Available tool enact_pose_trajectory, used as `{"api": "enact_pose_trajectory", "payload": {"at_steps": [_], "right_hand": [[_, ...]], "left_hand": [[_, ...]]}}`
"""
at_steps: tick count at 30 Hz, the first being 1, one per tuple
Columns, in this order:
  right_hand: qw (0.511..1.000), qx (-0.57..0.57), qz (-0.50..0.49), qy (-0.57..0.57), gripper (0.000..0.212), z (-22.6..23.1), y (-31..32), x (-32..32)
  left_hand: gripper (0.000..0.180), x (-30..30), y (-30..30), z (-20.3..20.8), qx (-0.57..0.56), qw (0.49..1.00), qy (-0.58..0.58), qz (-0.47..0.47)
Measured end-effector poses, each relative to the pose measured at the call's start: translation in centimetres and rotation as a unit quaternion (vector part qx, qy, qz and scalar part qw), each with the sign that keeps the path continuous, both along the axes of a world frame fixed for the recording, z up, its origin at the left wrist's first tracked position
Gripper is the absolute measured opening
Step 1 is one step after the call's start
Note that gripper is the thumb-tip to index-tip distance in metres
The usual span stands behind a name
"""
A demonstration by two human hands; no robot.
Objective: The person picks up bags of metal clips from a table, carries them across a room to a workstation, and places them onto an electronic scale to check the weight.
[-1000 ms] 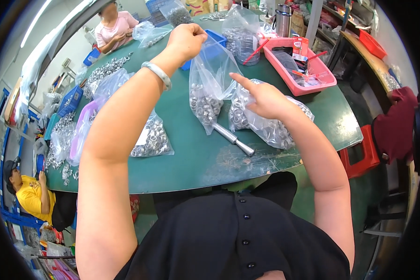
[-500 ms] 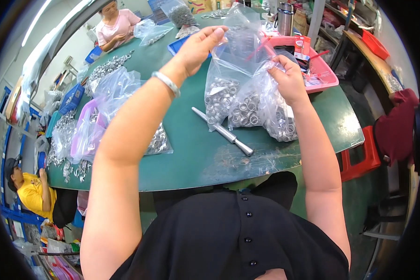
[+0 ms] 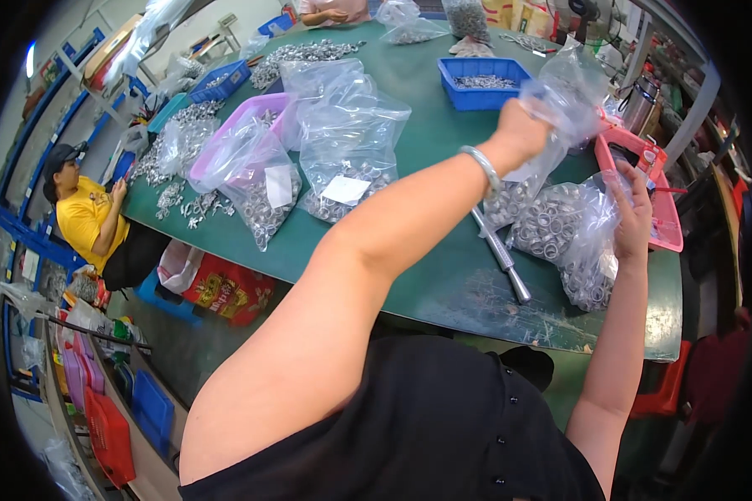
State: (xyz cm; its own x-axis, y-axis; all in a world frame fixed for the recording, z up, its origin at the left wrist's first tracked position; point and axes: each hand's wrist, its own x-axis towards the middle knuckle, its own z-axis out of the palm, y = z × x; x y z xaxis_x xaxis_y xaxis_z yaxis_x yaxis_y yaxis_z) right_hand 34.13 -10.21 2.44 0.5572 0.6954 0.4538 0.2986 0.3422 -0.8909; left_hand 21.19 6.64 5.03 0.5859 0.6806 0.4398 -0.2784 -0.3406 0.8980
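Clear plastic bags of silvery metal rings (image 3: 547, 224) stand together on the green table (image 3: 426, 263) in front of me. My left hand (image 3: 522, 134) is closed on the upper part of a clear bag (image 3: 570, 104), which is smeared by motion. At the right side of the group, my right hand (image 3: 633, 213) has the plastic of the nearest bag (image 3: 591, 275) between thumb and fingers; those fingers point upward and partly show. Beside the bags lies a tapered metal ring mandrel (image 3: 503, 259), its handle toward me.
Left of my arm are more ring bags (image 3: 342, 188) with white slips, a purple basin (image 3: 246, 117) and loose metal pieces (image 3: 309, 54). A blue tray (image 3: 483, 83) sits beyond my left hand, a pink basket (image 3: 664, 221) at right. A person in yellow (image 3: 88, 217) sits far left.
The view has swung left, so the table appears shifted right. My left hand has come down from its raised pinch to a fist on the bag. My right hand stays at the right-hand bag.
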Motion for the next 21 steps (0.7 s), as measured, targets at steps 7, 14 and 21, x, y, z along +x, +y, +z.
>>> {"api": "enact_pose_trajectory", "payload": {"at_steps": [7,14,21], "right_hand": [[0.992,-0.021,-0.031,0.122,0.009,-3.0,0.5,2.6],[0.995,-0.05,-0.033,0.077,0.008,-2.0,0.4,1.8],[0.994,-0.039,-0.043,0.094,0.008,-2.5,0.2,1.5]], "left_hand": [[0.008,-7.6,-1.2,6.6,0.04,0.98,-0.188,-0.052],[0.015,-20.3,0.4,2.7,0.502,0.806,0.061,0.307],[0.061,-25.4,4.3,-2.7,0.051,0.975,-0.042,0.212]]}}
